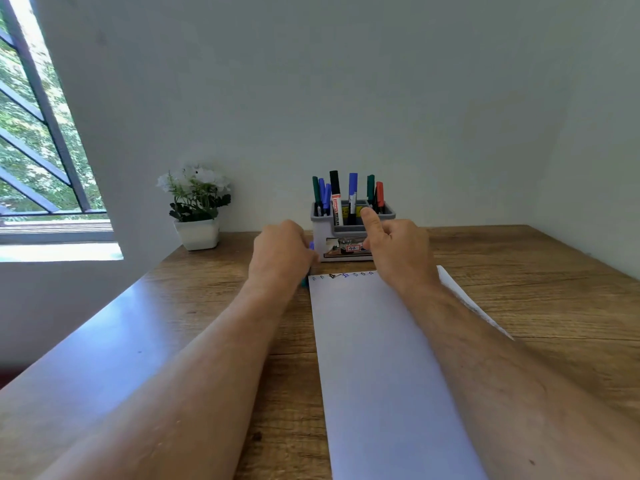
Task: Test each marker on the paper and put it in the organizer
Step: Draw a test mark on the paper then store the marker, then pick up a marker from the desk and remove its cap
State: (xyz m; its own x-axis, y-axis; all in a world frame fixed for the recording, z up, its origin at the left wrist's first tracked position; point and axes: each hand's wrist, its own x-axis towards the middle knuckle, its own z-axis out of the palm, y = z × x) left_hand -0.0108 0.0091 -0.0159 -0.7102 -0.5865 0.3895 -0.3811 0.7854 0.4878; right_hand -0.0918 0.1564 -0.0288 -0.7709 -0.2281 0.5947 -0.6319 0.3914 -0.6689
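Pale wall (346, 81), barred window (34, 133) at left, wooden desk (554, 306).

Organizer (351, 237) sits at the back of the tabletop (519, 289), against the wall, markers (351, 194) standing upright in its compartments. Paper (381, 358) lies right in front of it, running toward the near edge, with the plant pot (197, 233) off to the left, beside the window (38, 133). Left hand (282, 252) is just left of the organizer, right hand (398, 251) directly before it, above the paper's far end.
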